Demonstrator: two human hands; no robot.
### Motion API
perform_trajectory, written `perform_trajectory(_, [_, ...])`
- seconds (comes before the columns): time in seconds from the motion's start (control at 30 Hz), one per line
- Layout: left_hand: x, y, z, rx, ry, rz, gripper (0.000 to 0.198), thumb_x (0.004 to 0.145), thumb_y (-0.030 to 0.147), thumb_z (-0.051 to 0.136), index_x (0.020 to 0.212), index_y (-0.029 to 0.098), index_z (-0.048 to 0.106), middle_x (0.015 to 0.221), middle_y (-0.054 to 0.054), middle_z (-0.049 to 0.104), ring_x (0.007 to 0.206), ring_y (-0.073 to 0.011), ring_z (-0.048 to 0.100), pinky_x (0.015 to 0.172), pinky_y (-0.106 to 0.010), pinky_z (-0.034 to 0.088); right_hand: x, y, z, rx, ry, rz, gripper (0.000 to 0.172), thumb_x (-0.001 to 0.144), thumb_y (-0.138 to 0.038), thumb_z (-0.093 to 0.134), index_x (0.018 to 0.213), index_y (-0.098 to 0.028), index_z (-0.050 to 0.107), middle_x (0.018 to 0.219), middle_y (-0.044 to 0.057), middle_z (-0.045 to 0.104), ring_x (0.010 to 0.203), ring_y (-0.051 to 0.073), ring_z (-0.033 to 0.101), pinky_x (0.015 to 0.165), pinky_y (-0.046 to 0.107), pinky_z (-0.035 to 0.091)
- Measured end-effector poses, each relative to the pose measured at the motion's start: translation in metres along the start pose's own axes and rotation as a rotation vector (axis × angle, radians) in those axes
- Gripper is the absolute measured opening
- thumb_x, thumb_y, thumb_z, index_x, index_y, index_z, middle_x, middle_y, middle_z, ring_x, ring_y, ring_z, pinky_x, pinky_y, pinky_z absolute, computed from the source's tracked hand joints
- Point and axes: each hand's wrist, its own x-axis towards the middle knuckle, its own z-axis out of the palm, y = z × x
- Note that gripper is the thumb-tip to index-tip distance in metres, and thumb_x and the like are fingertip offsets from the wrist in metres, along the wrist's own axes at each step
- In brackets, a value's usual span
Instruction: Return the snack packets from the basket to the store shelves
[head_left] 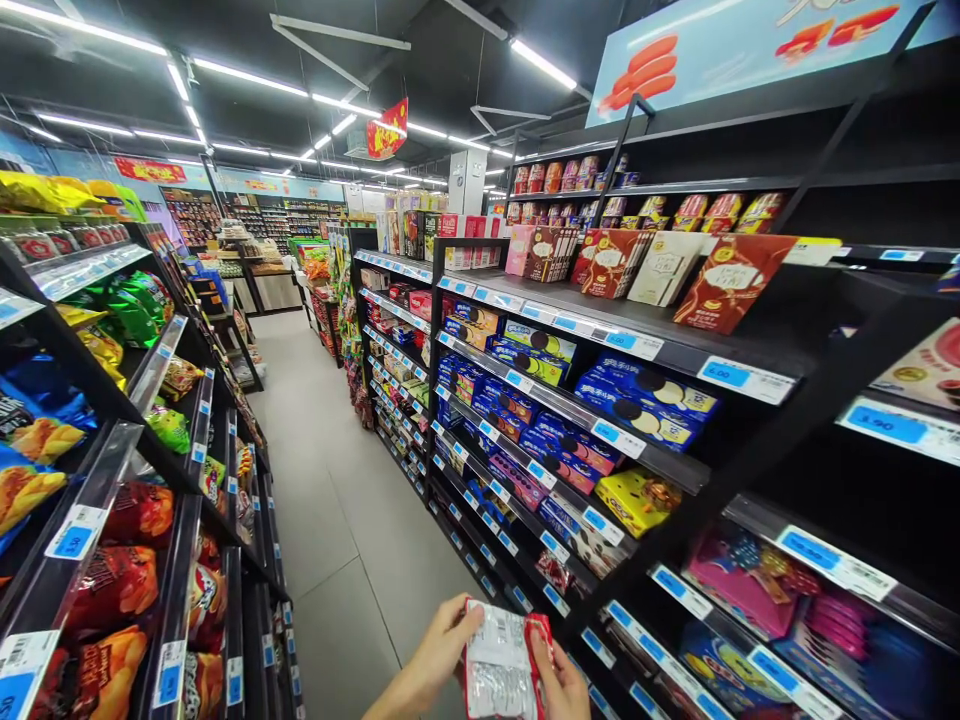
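Note:
I hold a small snack packet (501, 662), silver-white with red edges, low in the middle of the view. My left hand (442, 645) pinches its left side with thumb and fingers. On the packet's right edge my right hand (561, 682) grips it, partly cut off by the frame's bottom. Both hands hang over the grey aisle floor, close to the lowest shelves of the right-hand rack.
A black rack (570, 400) on the right carries blue biscuit boxes (645, 400) and red boxes (731, 282) with blue price tags. On the left, a slanted rack (157, 480) holds chip bags. The grey floor aisle (322, 480) runs ahead toward more displays.

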Motion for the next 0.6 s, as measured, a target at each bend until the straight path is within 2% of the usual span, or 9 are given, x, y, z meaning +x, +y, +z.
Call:
perform_trajectory(0.1, [0.003, -0.006, 0.010, -0.076, 0.096, 0.136, 0.074, 0.069, 0.089, 0.070, 0.082, 0.017, 0.057, 0.080, 0.000, 0.056, 0.076, -0.0137, 0.050, 0.070, -0.024, 0.040, -0.003, -0.010, 0.003, 0.000, -0.027, 0.018, 0.071, 0.051, -0.070, 0.095, 0.092, -0.013, 0.081, 0.082, 0.008, 0.078, 0.071, 0.027, 0.073, 0.061, 0.031, 0.055])
perform_trajectory(0.2, [0.001, -0.010, 0.012, -0.105, 0.162, 0.181, 0.072, 0.070, 0.087, 0.072, 0.081, 0.017, 0.057, 0.077, 0.000, 0.057, 0.071, -0.0127, 0.050, 0.067, -0.024, 0.043, -0.015, -0.018, 0.012, 0.021, 0.046, -0.036, 0.069, 0.052, -0.070, 0.094, 0.088, -0.013, 0.081, 0.078, 0.008, 0.077, 0.068, 0.023, 0.070, 0.058, 0.027, 0.050])
perform_trajectory(0.27, [0.001, -0.015, 0.009, -0.096, 0.181, 0.170, 0.071, 0.067, 0.084, 0.076, 0.083, 0.018, 0.055, 0.072, 0.002, 0.056, 0.064, -0.0113, 0.048, 0.061, -0.023, 0.042, -0.022, -0.017, 0.017, 0.057, 0.070, -0.024, 0.070, 0.050, -0.071, 0.094, 0.087, -0.013, 0.081, 0.076, 0.007, 0.076, 0.066, 0.021, 0.068, 0.058, 0.026, 0.048])
perform_trajectory(0.33, [0.004, -0.023, 0.006, -0.075, 0.159, 0.101, 0.073, 0.064, 0.084, 0.078, 0.087, 0.021, 0.049, 0.067, 0.006, 0.053, 0.059, -0.0112, 0.049, 0.057, -0.023, 0.042, -0.024, -0.010, 0.017, 0.115, 0.103, 0.015, 0.069, 0.046, -0.071, 0.095, 0.081, -0.013, 0.080, 0.074, 0.007, 0.075, 0.063, 0.018, 0.066, 0.057, 0.025, 0.048])
perform_trajectory(0.43, [0.008, -0.038, 0.002, -0.032, 0.126, 0.026, 0.069, 0.067, 0.076, 0.079, 0.099, 0.024, 0.046, 0.066, 0.008, 0.053, 0.056, -0.0116, 0.050, 0.054, -0.021, 0.041, -0.028, 0.004, 0.008, 0.236, 0.132, 0.090, 0.068, 0.045, -0.068, 0.097, 0.080, -0.013, 0.078, 0.070, 0.006, 0.073, 0.058, 0.015, 0.063, 0.055, 0.024, 0.048])
perform_trajectory(0.47, [0.009, -0.042, 0.000, -0.018, 0.119, 0.014, 0.067, 0.070, 0.072, 0.079, 0.106, 0.024, 0.048, 0.067, 0.008, 0.054, 0.056, -0.0117, 0.051, 0.054, -0.021, 0.041, -0.029, 0.008, 0.003, 0.274, 0.143, 0.117, 0.067, 0.045, -0.067, 0.097, 0.079, -0.013, 0.076, 0.066, 0.004, 0.070, 0.054, 0.013, 0.060, 0.050, 0.022, 0.044])
perform_trajectory(0.53, [0.010, -0.047, -0.003, 0.017, 0.084, 0.006, 0.063, 0.074, 0.059, 0.078, 0.118, 0.023, 0.051, 0.075, 0.005, 0.059, 0.063, -0.0129, 0.057, 0.058, -0.022, 0.046, -0.033, 0.013, -0.008, 0.337, 0.169, 0.162, 0.068, 0.042, -0.065, 0.099, 0.079, -0.014, 0.073, 0.057, -0.001, 0.063, 0.044, 0.007, 0.047, 0.039, 0.017, 0.027])
perform_trajectory(0.6, [0.012, -0.050, -0.006, 0.086, -0.033, 0.017, 0.058, 0.074, 0.045, 0.073, 0.125, 0.021, 0.057, 0.091, -0.001, 0.068, 0.080, -0.0166, 0.065, 0.070, -0.027, 0.054, -0.037, 0.014, -0.019, 0.389, 0.198, 0.186, 0.067, 0.041, -0.061, 0.100, 0.080, -0.016, 0.070, 0.053, -0.006, 0.056, 0.040, 0.003, 0.035, 0.036, 0.016, 0.012])
